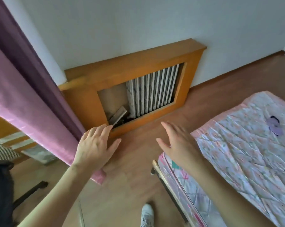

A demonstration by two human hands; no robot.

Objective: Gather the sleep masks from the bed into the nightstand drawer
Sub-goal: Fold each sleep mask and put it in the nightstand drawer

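A purple sleep mask (275, 126) with a dark strap lies on the bed (246, 158), on its pale patterned quilt at the right. My left hand (94, 148) is held out over the floor with fingers apart and nothing in it. My right hand (179, 145) hovers over the bed's near left corner, also empty with fingers spread, well left of the mask. No nightstand or drawer is in view.
A wooden radiator cover (138, 74) stands against the white wall ahead, with a white radiator behind its opening. A purple and pink curtain (28, 89) hangs at the left. A dark chair (1, 190) is at the bottom left. Wood floor (132, 177) lies between.
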